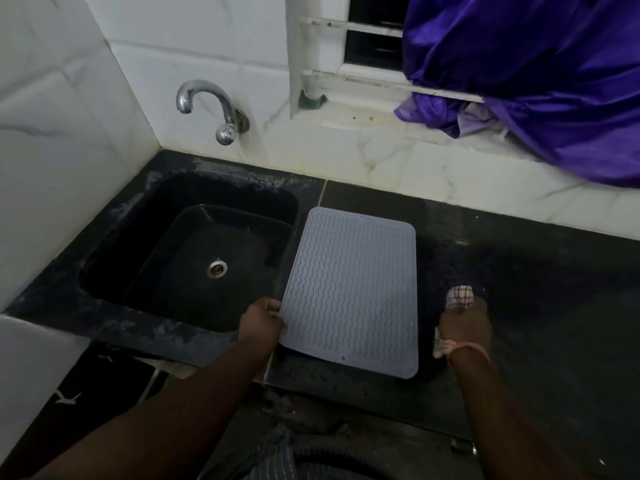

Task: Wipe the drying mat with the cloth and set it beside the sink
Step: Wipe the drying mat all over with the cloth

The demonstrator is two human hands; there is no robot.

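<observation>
1. On counter [519, 306], just R of sink [187, 258]: drying mat [353, 292], grey, wavy ribs, lying flat.
2. Left hand [261, 322]: grip pinches mat's near-L edge.
3. Right hand [464, 323]: grip closed round checked cloth [460, 295], just R of mat, on counter.
4. Wall behind sink: chrome tap [211, 105].
5. Window, top R: purple fabric [536, 71].

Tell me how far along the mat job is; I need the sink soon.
Placement looks done: the drying mat lies flat on the counter beside the sink. In hand: the left hand grips its near-left corner, the right hand holds the cloth. Whether wiping is finished cannot be told.
</observation>
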